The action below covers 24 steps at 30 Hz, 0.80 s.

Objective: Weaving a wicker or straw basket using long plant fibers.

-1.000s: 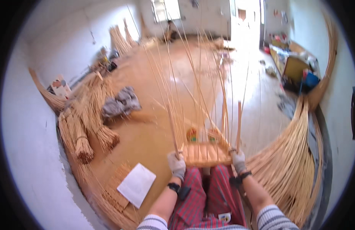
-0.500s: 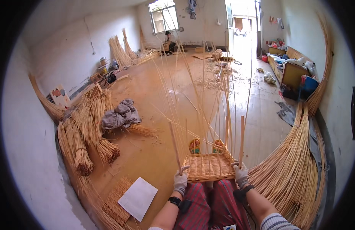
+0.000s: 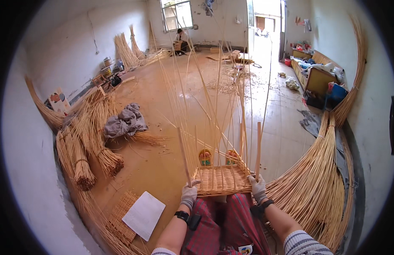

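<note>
A partly woven wicker basket [image 3: 222, 182] rests at my knees, its flat base woven and its long thin canes standing up loose and splaying away from me. My left hand [image 3: 189, 195], in a pale work glove, is closed on its near left corner beside a thick upright stick [image 3: 183, 155]. At the near right corner, by a matching stick [image 3: 259, 148], my gloved right hand [image 3: 258, 188] grips the edge. Parts of the fingers of both hands are hidden behind the corners.
Cane bundles [image 3: 84, 172] lie at left with a grey cloth [image 3: 126, 121]. A big cane sheaf [image 3: 309, 187] fans out at right. A white board [image 3: 143, 216] overlaps a woven panel [image 3: 120, 214]. Another person [image 3: 180, 41] sits far back; a cluttered bench [image 3: 316, 74] lines the right wall.
The whole view has shifted, so the room, basket and hands sit a little farther left in the picture. Both hands keep the same hold on the basket corners.
</note>
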### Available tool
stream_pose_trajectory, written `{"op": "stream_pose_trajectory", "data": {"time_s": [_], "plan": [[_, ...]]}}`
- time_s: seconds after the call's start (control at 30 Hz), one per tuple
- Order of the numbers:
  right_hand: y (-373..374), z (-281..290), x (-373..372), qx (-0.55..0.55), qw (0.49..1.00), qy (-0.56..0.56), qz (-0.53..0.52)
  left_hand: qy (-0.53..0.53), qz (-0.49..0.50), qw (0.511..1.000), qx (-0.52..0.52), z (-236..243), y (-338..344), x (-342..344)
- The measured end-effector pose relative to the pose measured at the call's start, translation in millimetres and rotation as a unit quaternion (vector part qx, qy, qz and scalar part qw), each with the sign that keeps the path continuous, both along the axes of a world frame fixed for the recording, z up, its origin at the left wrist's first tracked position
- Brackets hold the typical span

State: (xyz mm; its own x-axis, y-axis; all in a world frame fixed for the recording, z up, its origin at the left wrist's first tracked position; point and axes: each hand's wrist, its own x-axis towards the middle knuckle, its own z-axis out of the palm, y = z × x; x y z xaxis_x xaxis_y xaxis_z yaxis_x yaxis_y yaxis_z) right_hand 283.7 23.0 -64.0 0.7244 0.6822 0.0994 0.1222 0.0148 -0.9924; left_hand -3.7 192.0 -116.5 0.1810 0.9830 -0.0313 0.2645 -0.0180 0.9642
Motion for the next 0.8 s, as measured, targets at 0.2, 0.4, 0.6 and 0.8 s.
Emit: {"op": "stream_pose_trajectory", "data": {"time_s": [0.2, 0.4, 0.6, 0.8], "plan": [[3.6, -19.4, 13.3, 0.019, 0.998, -0.064, -0.008, -0.133, -0.021, 0.986, -0.1, 40.0, -15.9, 6.8], [5.4, -16.0, 10.6, 0.024, 0.998, -0.05, -0.007, -0.132, -0.028, 0.989, -0.066, 10.0, -6.1, -0.9], [4.7, -3.2, 3.0, 0.022, 0.999, -0.028, 0.006, -0.107, -0.03, 0.993, -0.05, 17.9, -9.9, -8.2], [-1.3, -6.5, 12.0, 0.029, 0.997, 0.069, 0.009, 0.182, 0.139, 0.929, 0.29, 109.0, -53.5, 14.5]]}}
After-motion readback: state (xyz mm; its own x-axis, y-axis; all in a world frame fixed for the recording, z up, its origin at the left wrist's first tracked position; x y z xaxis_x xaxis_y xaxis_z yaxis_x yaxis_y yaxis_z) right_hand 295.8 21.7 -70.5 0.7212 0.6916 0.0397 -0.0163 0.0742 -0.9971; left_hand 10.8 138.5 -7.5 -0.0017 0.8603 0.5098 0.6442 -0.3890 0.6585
